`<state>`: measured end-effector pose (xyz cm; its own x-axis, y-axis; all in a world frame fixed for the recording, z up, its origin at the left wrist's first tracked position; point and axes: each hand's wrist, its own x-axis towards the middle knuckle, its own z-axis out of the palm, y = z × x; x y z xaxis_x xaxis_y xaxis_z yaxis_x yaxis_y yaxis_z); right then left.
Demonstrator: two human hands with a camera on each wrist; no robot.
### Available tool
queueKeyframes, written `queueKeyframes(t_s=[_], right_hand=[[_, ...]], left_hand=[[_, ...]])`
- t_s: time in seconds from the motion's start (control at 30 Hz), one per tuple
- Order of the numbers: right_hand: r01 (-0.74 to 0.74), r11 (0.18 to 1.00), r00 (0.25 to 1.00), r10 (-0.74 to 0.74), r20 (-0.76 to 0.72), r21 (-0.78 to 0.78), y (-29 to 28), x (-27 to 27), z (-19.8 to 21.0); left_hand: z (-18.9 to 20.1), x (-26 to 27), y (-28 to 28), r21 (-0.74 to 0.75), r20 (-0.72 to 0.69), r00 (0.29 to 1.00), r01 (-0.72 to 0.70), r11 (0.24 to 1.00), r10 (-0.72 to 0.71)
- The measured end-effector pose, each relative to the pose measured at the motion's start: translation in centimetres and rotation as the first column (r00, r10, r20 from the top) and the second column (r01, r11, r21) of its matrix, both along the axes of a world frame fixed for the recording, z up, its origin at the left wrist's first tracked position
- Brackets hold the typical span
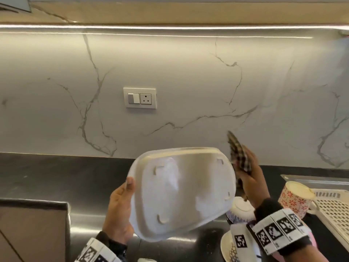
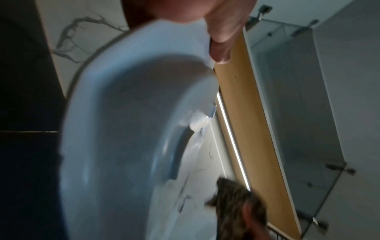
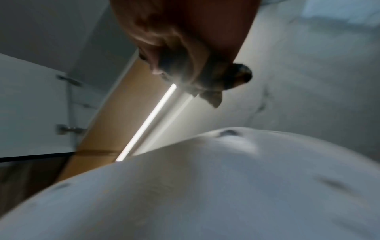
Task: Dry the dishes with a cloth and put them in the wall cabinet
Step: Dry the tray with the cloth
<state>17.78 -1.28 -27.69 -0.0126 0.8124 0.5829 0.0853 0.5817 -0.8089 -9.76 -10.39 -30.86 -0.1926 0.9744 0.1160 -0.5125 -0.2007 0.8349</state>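
A white rectangular plastic dish [image 1: 181, 193] is held up over the counter with its underside facing me. My left hand [image 1: 120, 210] grips its left rim, thumb on the near face. My right hand [image 1: 249, 178] holds a checked brown cloth [image 1: 238, 156] at the dish's right edge, just behind the rim. In the left wrist view the dish [image 2: 127, 138] fills the frame, the thumb [image 2: 221, 40] lies on its rim and the cloth [image 2: 236, 203] shows at the far end. In the right wrist view my fingers bunch the cloth [image 3: 216, 84] above the blurred dish [image 3: 205, 186].
A red-flowered mug [image 1: 294, 197] leans on a cream drying rack [image 1: 332, 210] at the right. An upturned bowl [image 1: 241, 208] and patterned plates [image 1: 230, 248] lie below my right wrist. Dark counter [image 1: 56, 173], marble wall with a socket [image 1: 139, 98], cabinet underside [image 1: 170, 14] overhead.
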Motion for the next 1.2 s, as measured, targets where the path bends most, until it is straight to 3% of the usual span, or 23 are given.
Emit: queueKeyframes(t_s=[0.07, 0.17, 0.3, 0.37, 0.5, 0.63, 0.83, 0.97, 1.2], right_hand=[[-0.244, 0.958, 0.95, 0.204, 0.236, 0.152, 0.0, -2.9, 3.3], [-0.497, 0.847, 0.736, 0.296, 0.609, 0.189, 0.6, -7.5, 6.3], [-0.546, 0.838, 0.436, 0.301, 0.848, -0.016, -0.4, -11.3, 8.4], [-0.482, 0.874, 0.374, 0.267, 0.888, -0.06, -1.1, -12.0, 8.8], [-0.351, 0.926, 0.343, -0.009, 0.939, 0.137, -1.8, -13.3, 9.2], [-0.356, 0.932, 0.312, 0.189, 0.931, -0.07, -0.7, -12.8, 10.1], [-0.404, 0.88, 0.383, 0.412, 0.827, -0.251, 0.7, -10.6, 10.0], [-0.304, 0.916, 0.476, 0.383, 0.792, -0.261, 3.3, -7.1, 9.3], [-0.175, 0.951, 0.547, 0.308, 0.779, -0.254, 6.3, -2.9, 9.2]], left_hand=[[0.6, 0.9, 0.0, 0.017, -0.063, 0.998, 0.016, 1.0, -0.015], [1.4, 1.8, 0.1, 0.07, -0.165, 0.986, 0.049, 0.996, -0.037], [1.8, 2.7, 0.4, 0.122, -0.143, 0.989, 0.048, 0.991, -0.03], [2.0, 2.7, 0.3, 0.142, -0.147, 0.989, 0.032, 0.989, -0.011], [2.4, 2.7, 0.3, 0.154, -0.189, 0.982, 0.013, 0.988, 0.017], [2.1, 2.5, 0.2, 0.162, -0.244, 0.969, 0.008, 0.987, 0.032], [1.8, 2.1, 0.1, 0.173, -0.341, 0.938, -0.003, 0.985, 0.063], [1.8, 0.4, -0.2, 0.214, -0.214, 0.953, -0.167, 0.962, 0.213], [2.6, -0.9, -0.6, 0.214, -0.179, 0.938, -0.258, 0.942, 0.297]])
